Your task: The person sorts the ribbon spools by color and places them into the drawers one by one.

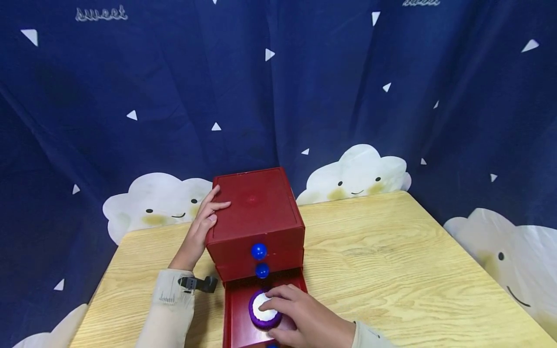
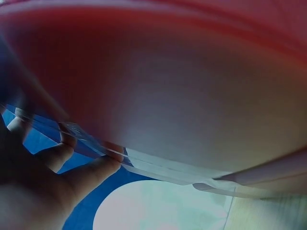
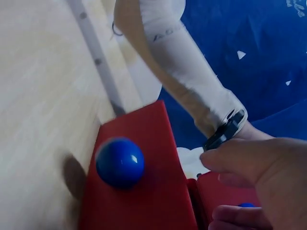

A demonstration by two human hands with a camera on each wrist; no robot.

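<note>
A red box of drawers (image 1: 254, 208) stands before me, its lowest drawer (image 1: 237, 314) pulled out towards me. Inside that drawer lies a round thing with a purple rim and white top (image 1: 261, 314). My right hand (image 1: 311, 316) is just over it, thumb and fingers spread and overlapping it in the head view. In the right wrist view, the drawer's front panel (image 3: 158, 187) hides the round thing. My left hand (image 1: 201, 232) rests against the box's left side, fingers extended, some lying over its top edge. The left wrist view shows its fingers (image 2: 93, 177) along the box's side.
Blue ball knobs (image 1: 258, 251) sit on the closed upper drawers, and another knob (image 3: 120, 163) on the open drawer's front. The box stands on a light wooden table (image 1: 383, 261). Behind it hangs a dark blue curtain (image 1: 243, 87) with cloud prints.
</note>
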